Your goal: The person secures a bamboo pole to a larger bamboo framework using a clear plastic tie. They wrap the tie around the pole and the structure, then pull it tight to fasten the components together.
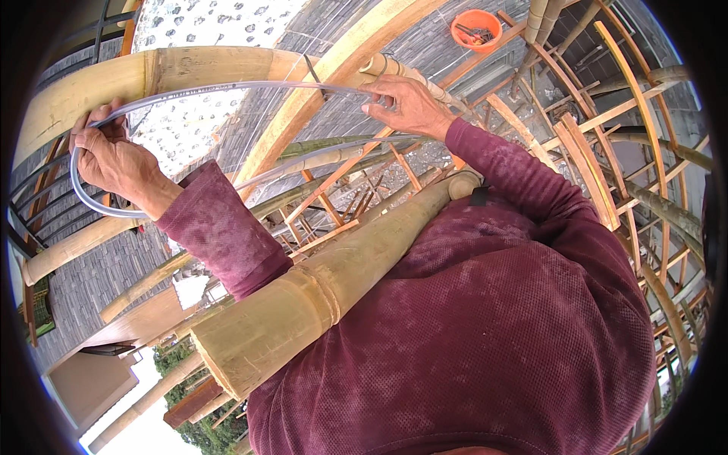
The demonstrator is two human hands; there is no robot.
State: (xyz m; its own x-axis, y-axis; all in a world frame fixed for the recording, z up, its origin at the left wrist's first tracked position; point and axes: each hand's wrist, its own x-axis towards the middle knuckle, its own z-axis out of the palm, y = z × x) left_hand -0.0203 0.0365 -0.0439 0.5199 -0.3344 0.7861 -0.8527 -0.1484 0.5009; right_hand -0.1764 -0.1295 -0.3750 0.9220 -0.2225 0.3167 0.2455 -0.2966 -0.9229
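A clear plastic hose (227, 86) arcs between my two hands, just in front of a thick horizontal bamboo pole (205, 67). My left hand (117, 159) grips it close to the pole's left part, fingers wrapped round. From there the hose bends down in a loop and passes behind my left sleeve. A lower run of the same hose (326, 157) shows again further right. My right hand (409, 106) holds the upper run between thumb and fingers, beside a slanting wooden beam (326, 80). Part of its grip is hidden.
A large cut bamboo pole (303, 296) runs diagonally close against my body. An orange bucket (476, 30) with tools inside stands far below. Wooden battens (588, 171) and more bamboo form a framework on the right. Grey paving (91, 280) lies far below.
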